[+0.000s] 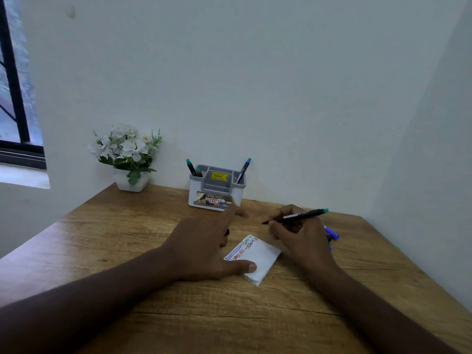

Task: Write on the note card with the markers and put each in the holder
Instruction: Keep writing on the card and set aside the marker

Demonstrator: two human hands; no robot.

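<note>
- The wooden table [107, 254] filled the lower half of the view and carried every item listed below.
- The flower pot [131, 183] stood at the table's far edge against the wall, well to the left of the holder.
- The holder [217, 192], a white box with grey compartments, stood near the far edge. Two markers leaned in its left compartment [192, 168] and one in its right compartment [243, 172], all with teal ends up.
- The left hand [204, 247] lay in front of the holder with fingers spread and relaxed; its thumb pressed on the note card.
- The right hand [301, 238] lay in front of and to the right of the holder, fingers curled round a marker.
- The note card [258, 261] lay flat between the hands, nearer than the holder, with coloured writing along its far-left edge.
- The held marker [297, 216] lay nearly level, long axis left to right, uncapped tip pointing left and teal end right, raised above the card.
- Loose blue markers [333, 236] lay just beyond the right hand, partly hidden.
</note>
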